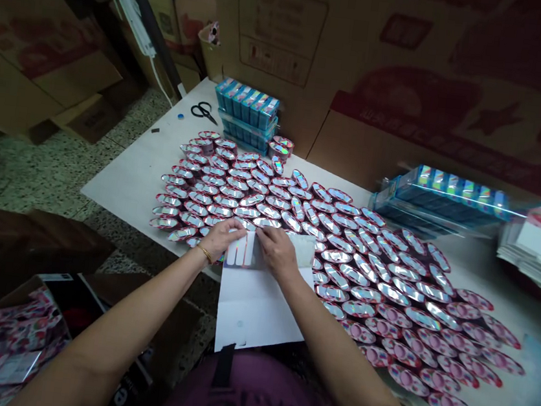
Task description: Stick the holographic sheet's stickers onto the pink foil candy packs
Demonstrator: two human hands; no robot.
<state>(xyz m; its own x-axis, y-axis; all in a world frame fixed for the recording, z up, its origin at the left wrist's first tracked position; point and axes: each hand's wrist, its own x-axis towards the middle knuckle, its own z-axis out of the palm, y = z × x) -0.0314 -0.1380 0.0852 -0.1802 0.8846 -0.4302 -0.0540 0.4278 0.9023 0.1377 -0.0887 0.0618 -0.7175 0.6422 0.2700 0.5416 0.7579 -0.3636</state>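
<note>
A white sheet [252, 315] with a crease lies across the near table edge and hangs toward my lap. Along its upper part, several narrow white rectangles, which look like stickers [240, 253], sit on a darker strip. My left hand [220, 239], a bracelet on its wrist, has thumb and fingers closed at the top left of this sticker sheet. On its upper middle rests my right hand [277, 251], fingers bent and pinched at the top edge; its fingertips are partly hidden. Just beyond both hands stand packed rows of oval, shiny-topped containers [251, 199].
Pink-topped oval containers [443, 353] fill the table's right side. Blue boxed packs [246, 115] and more blue packs [457, 195] stand at the back, before large cartons [280, 34]. Scissors [203, 112] lie at the left. An open box [15, 343] of printed packets stands lower left.
</note>
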